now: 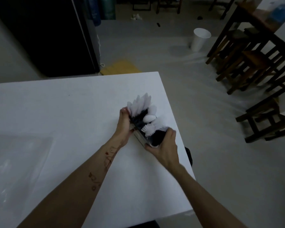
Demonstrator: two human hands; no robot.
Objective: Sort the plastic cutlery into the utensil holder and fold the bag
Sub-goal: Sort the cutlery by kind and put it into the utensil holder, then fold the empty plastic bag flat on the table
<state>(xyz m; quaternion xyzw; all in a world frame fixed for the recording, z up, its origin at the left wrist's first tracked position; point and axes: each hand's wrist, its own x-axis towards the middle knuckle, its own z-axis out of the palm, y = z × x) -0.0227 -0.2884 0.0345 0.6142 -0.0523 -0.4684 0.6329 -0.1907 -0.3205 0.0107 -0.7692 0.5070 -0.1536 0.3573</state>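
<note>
A dark utensil holder point(142, 139) with shiny walls stands near the right edge of the white table point(72, 112). White plastic cutlery point(143, 106) sticks out of its compartments: knives or forks at the far end, spoons and forks nearer me. My left hand point(124, 124) grips the holder's left side, fingers against the far cutlery. My right hand point(164, 145) clasps the holder's near right corner. A clear plastic bag point(18, 163) lies flat on the table at the left, apart from both hands.
The table's right edge runs close to the holder. On the floor beyond stand a white bucket point(200, 39), dark wooden stools point(247, 66) and a table at the right, a yellow mat point(120, 68), and a black cabinet point(44, 35) at the back left.
</note>
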